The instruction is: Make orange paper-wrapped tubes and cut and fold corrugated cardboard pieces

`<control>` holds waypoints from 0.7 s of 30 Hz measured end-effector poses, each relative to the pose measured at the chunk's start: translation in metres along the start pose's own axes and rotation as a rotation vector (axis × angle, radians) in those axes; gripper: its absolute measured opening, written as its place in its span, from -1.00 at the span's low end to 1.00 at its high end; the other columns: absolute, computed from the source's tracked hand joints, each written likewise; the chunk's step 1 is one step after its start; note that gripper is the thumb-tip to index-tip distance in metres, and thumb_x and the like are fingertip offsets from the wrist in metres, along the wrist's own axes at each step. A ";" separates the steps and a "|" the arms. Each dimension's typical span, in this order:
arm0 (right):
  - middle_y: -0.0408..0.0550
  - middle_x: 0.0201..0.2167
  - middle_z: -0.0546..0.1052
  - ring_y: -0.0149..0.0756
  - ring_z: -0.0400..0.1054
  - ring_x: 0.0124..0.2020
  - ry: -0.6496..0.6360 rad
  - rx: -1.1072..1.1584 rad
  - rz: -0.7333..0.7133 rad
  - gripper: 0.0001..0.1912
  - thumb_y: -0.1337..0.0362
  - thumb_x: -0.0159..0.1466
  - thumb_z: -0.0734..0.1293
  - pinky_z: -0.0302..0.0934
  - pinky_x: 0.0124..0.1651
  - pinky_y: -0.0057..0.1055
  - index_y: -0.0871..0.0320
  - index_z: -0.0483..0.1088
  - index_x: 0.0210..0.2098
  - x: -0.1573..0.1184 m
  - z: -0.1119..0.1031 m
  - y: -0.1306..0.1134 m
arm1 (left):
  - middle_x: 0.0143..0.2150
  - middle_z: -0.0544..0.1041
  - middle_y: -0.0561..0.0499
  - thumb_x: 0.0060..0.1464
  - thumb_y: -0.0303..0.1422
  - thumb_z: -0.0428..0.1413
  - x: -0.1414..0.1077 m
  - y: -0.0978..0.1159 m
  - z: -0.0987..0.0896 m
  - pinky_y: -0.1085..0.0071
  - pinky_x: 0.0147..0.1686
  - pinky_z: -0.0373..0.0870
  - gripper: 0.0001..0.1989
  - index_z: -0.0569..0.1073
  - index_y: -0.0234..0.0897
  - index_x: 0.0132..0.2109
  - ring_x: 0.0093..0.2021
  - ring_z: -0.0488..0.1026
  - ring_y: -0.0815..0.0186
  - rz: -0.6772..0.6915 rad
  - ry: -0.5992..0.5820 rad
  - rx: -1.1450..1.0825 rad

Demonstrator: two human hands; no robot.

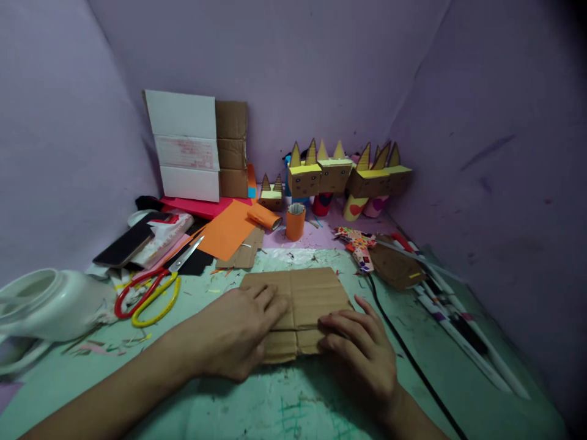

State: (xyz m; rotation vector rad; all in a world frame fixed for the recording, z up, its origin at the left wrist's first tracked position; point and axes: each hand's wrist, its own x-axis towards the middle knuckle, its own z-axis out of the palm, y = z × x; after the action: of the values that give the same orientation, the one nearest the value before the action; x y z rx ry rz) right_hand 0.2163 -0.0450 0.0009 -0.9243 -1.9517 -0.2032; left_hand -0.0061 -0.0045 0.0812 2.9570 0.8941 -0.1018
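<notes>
A creased piece of brown cardboard (316,290) lies on the green tabletop in front of me, with fold lines along and across it. My left hand (238,327) holds its left side, fingers over the top and thumb out of sight. At the right edge, my right hand (362,348) grips the cardboard with bent fingers on the upper face; its thumb is hidden. Beyond the cardboard stands an orange paper-covered tube (295,223), and another orange tube (265,217) lies on its side next to it.
Red-and-yellow scissors (156,293) and a white pot (59,305) are at left. A patterned glue gun (358,244) with a black cord (408,354) lies at right, beside several markers (458,342). Cardboard-headed figures (305,180) stand at the back near orange paper (229,231).
</notes>
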 end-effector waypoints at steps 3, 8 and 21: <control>-0.10 -0.34 0.59 -0.28 0.37 -0.24 0.007 0.007 -0.027 -0.82 0.44 0.27 0.25 0.11 0.16 -0.03 0.09 0.43 -0.39 0.000 0.001 -0.001 | 0.09 0.42 -0.37 -0.16 -0.49 0.08 0.000 -0.001 0.002 0.16 -0.18 0.45 -0.34 0.22 -0.43 0.17 0.01 0.42 -0.06 0.085 0.022 0.065; -0.02 -0.19 0.50 -0.19 0.30 -0.09 0.068 -0.043 -0.042 -0.82 0.47 0.25 0.28 0.15 0.13 -0.02 0.08 0.46 -0.32 0.004 -0.006 0.001 | -0.08 0.54 -0.36 0.02 -0.60 -0.01 -0.004 -0.016 0.001 0.23 -0.27 0.49 -0.56 0.28 -0.51 0.10 -0.13 0.51 0.05 0.146 0.283 0.258; -0.11 -0.45 0.61 -0.23 0.50 -0.43 -0.124 0.394 0.630 -0.90 0.24 0.11 0.37 0.37 -0.44 -0.42 0.05 0.56 -0.40 0.073 -0.028 0.022 | -0.32 0.63 -0.12 -0.11 -0.54 0.00 -0.041 -0.167 -0.005 0.23 -0.36 0.52 -0.63 0.49 -0.43 -0.10 -0.35 0.57 0.12 -0.978 1.014 -0.480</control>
State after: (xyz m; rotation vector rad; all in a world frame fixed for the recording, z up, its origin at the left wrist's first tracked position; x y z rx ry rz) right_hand 0.2303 -0.0047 0.0706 -1.2426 -1.6264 0.5908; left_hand -0.1326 0.1118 0.0844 1.7492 1.9664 1.4032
